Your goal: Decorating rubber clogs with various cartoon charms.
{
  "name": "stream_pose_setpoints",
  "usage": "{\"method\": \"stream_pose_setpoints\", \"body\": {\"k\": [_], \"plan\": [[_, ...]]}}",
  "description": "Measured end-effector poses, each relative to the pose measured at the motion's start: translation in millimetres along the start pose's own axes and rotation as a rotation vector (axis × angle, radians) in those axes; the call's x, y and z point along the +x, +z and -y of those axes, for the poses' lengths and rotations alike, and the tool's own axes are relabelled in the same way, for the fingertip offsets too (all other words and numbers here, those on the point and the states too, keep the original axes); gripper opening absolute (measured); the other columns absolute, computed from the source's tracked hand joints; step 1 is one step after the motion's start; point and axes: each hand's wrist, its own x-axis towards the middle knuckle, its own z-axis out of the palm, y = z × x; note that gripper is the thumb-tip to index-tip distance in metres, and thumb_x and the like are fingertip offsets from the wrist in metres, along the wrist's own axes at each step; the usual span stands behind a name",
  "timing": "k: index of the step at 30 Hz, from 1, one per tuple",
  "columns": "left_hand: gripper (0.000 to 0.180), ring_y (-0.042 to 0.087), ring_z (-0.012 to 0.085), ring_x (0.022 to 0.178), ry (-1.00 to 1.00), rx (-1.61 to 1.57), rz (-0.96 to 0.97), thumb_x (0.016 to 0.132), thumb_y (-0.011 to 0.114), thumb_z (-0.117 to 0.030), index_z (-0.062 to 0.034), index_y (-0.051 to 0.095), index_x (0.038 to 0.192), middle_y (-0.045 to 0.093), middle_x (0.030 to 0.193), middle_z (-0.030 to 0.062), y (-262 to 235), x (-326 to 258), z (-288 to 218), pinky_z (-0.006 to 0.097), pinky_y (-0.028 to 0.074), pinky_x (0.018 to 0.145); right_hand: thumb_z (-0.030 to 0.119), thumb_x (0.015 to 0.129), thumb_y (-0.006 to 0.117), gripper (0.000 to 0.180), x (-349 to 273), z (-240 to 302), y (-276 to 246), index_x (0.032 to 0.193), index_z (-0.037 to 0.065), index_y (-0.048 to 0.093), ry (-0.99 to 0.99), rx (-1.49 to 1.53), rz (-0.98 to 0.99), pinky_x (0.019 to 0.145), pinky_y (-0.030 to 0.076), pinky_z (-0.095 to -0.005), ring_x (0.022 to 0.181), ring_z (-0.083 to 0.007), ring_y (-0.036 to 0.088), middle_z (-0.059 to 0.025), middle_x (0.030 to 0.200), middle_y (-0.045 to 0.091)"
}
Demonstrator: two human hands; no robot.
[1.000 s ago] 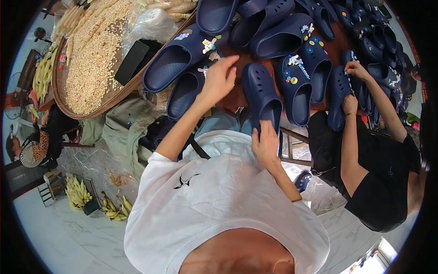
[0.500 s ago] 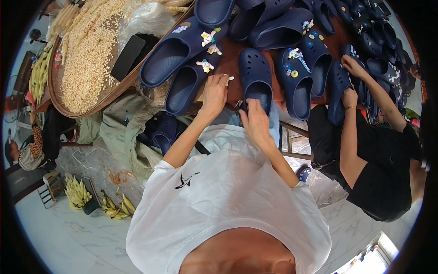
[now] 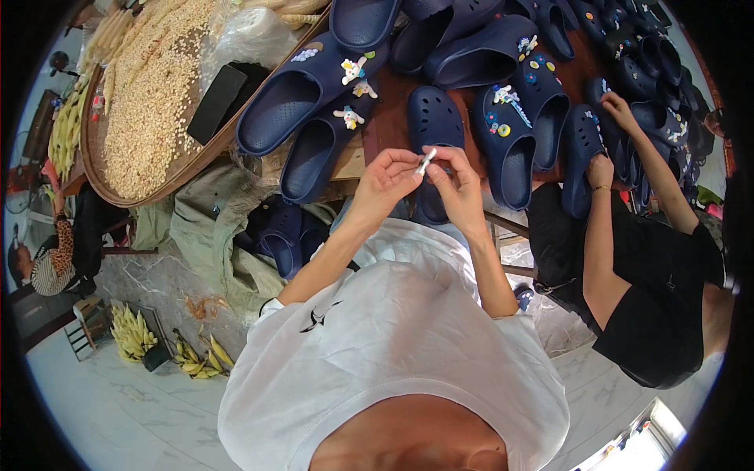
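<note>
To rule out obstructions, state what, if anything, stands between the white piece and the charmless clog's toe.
Only the right hand, its fingers gripping the white piece; nothing else visibly blocks the toe of the charmless clog.

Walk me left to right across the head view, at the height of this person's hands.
Pale kernels → grey-green cloth → charm-decorated clog → left hand → small white piece → right hand → clog with a yellow charm → co-worker's hand at another clog.
</note>
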Motion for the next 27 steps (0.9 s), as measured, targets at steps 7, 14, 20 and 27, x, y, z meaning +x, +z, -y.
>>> {"method": "stream_pose_setpoints", "body": {"k": [7, 14, 20, 27], "plan": [[0.044, 0.052, 0.0185, 0.120, -0.165, -0.230, -0.049, 0.092, 0.061, -0.013, -0.0024, 0.044, 0.132, 0.055, 0.128, 0.0099, 20, 0, 29, 0.034, 0.039, 0.104, 0.008, 0.092, 0.062, 0.009, 15, -2, -37, 0.099, 0.004, 0.057, 0.116, 0.081, -0.073, 0.074, 0.047, -0.0205, 0.086, -0.0055, 0.056, 0.0003, 0.095, 0.060], [0.057, 0.035, 0.0206, 0.133, -0.212, -0.236, -0.210, 0.096, 0.056, -0.023, -0.0040, 0.029, 0.143, 0.037, 0.143, 0.0101, 43, 29, 75, 0.037, 0.032, 0.108, 0.018, 0.094, 0.060, 0.019, 75, -25, -69, 0.107, 0.004, 0.062, 0.188, -0.192, -0.085, 0.070, 0.047, -0.0207, 0.083, -0.0049, 0.059, 0.0018, 0.091, 0.065], [0.044, 0.037, 0.0207, 0.131, -0.039, -0.450, -0.297, 0.098, 0.049, -0.027, -0.0092, 0.036, 0.136, 0.042, 0.136, 0.0052, 45, 36, 66, 0.040, 0.030, 0.108, 0.019, 0.093, 0.062, 0.025, 83, -50, -68, 0.109, 0.002, 0.065, 0.254, -0.247, 0.068, 0.067, 0.048, -0.0216, 0.079, -0.0068, 0.058, -0.0005, 0.089, 0.065], [0.039, 0.044, 0.0187, 0.125, -0.005, -0.498, -0.228, 0.098, 0.045, -0.025, -0.0037, 0.042, 0.129, 0.050, 0.129, 0.0064, 21, 56, 72, 0.039, 0.031, 0.107, 0.018, 0.091, 0.064, 0.022, 93, -56, -62, 0.107, 0.003, 0.067, 0.218, -0.226, 0.032, 0.067, 0.046, -0.0210, 0.077, -0.0060, 0.058, -0.0002, 0.085, 0.065]]}}
